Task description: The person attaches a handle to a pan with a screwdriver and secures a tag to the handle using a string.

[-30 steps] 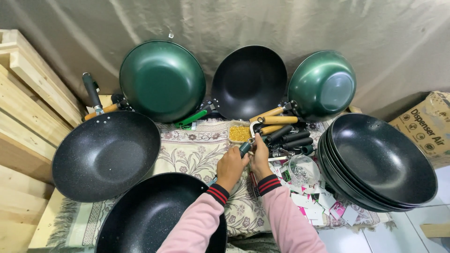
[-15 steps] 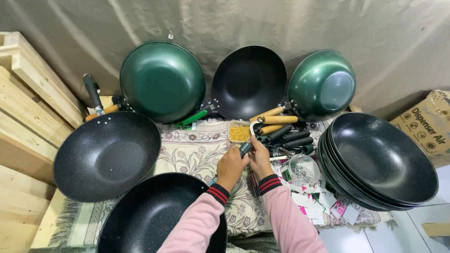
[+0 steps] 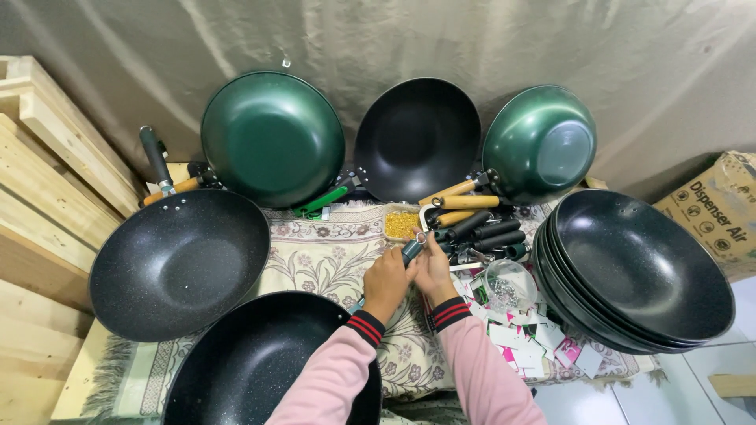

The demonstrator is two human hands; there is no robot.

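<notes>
Dark green, with a small metal fitting at its tip, a pan handle (image 3: pixel 413 249) sits pinched between the fingertips of both hands above the patterned cloth (image 3: pixel 315 264). The left hand (image 3: pixel 387 282) wraps it from below with fingers curled around the shaft; the right hand (image 3: pixel 434 270) closes thumb and forefinger on the metal end. Both wrists carry pink sleeves with dark red-striped cuffs. Just beyond the hands lies a small tray of yellow pieces (image 3: pixel 401 224), and beside it a heap of loose handles (image 3: pixel 476 224), some wooden, some black. To the right a clear bag of metal fittings (image 3: pixel 508 285) rests on scattered paper tags (image 3: pixel 524 342). Nearest the person is a black speckled wok (image 3: pixel 260 370), with a second speckled wok (image 3: pixel 179 264) to its left. Against the drape lean a green wok (image 3: pixel 272 138), a black wok (image 3: pixel 417 138) and another green wok (image 3: pixel 539 143). A stack of black woks (image 3: pixel 642 267) stands at the right, wooden planks (image 3: pixel 47 181) at the left, and a cardboard box (image 3: pixel 720 208) at the far right.
</notes>
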